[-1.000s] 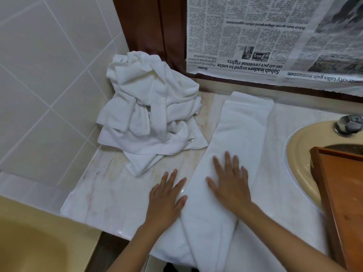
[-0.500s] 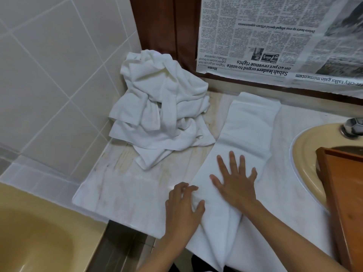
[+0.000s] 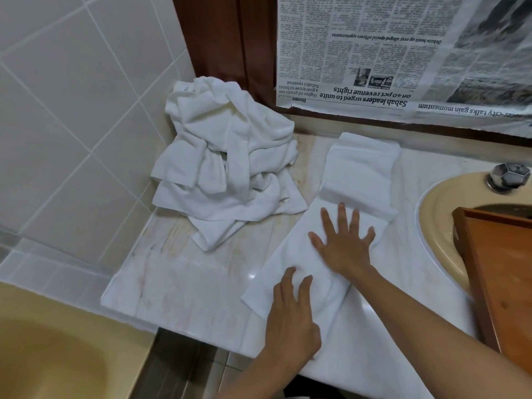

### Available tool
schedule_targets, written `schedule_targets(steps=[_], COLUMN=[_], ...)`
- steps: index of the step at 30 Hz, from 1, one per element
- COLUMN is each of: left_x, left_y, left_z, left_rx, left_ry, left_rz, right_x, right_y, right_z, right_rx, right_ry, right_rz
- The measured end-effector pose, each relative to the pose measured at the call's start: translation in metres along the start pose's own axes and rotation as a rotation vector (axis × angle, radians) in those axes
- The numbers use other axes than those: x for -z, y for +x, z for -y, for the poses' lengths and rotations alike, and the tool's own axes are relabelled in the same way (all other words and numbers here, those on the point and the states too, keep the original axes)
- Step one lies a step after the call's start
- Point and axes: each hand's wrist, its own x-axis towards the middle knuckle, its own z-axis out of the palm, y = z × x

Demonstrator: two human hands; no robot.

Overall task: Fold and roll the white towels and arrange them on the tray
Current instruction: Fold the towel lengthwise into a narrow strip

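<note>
The right hand's (image 3: 344, 249) fingers (image 3: 342, 218) are straight and spread wide, pressed flat on the middle of a folded towel (image 3: 359, 168). The left hand (image 3: 290, 318) lies just beside it, nearer the person, its fingers (image 3: 288, 283) straight and close together, flat on the towel's near end. Neither hand grips or pinches the cloth.

The towel is folded into a long narrow strip. Its long axis runs away from the person, leaning to the right at the far end, which points toward the back wall. The near corner sticks out to the left of the left hand. Beyond the right fingertips a folded edge crosses the strip, and the rest of the towel stretches on past them.

The strip lies on a pale marble counter (image 3: 178, 283). To its left, close but apart, a pile of loose towels (image 3: 227, 168) sits in the corner against the tiled wall (image 3: 72, 110). To the right is a beige sink (image 3: 437, 226) with a tap (image 3: 509, 175), and a wooden tray (image 3: 503, 283) rests over it. A newspaper (image 3: 374, 53) hangs on the back wall.
</note>
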Motion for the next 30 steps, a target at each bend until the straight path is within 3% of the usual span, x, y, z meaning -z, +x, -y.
schedule_targets(steps=[2,9,12,16,21,24,26,30], left_x=[0.007,0.029,0.039,0.055,0.064,0.061,0.053,0.042], left_y=[-0.008,-0.010,-0.012,-0.027,-0.037,-0.030,-0.019,0.010], left_z=[0.012,0.026,0.029,0.059,0.074,0.072,0.070,0.055], left_rx=[0.049,0.534,0.619,0.632,0.585,0.505,0.435,0.303], left_ry=[-0.135,-0.616,-0.760,-0.602,-0.244,-0.208,-0.065,0.087], left_rz=[-0.023,-0.082,-0.094,-0.066,-0.147,-0.225,-0.257,-0.234], right_x=[0.001,-0.001,-0.002,-0.004,-0.009,-0.011,-0.011,-0.009], right_y=[0.000,-0.007,-0.013,-0.021,-0.032,-0.037,-0.037,-0.043], right_z=[0.000,0.004,0.005,0.005,0.011,0.015,0.017,0.020], right_rx=[0.001,-0.021,-0.025,-0.023,-0.034,-0.048,-0.054,-0.045], right_ry=[-0.004,-0.002,-0.021,-0.028,-0.016,-0.004,-0.013,-0.022], right_rz=[0.008,0.020,0.021,0.025,0.027,0.023,0.034,0.061])
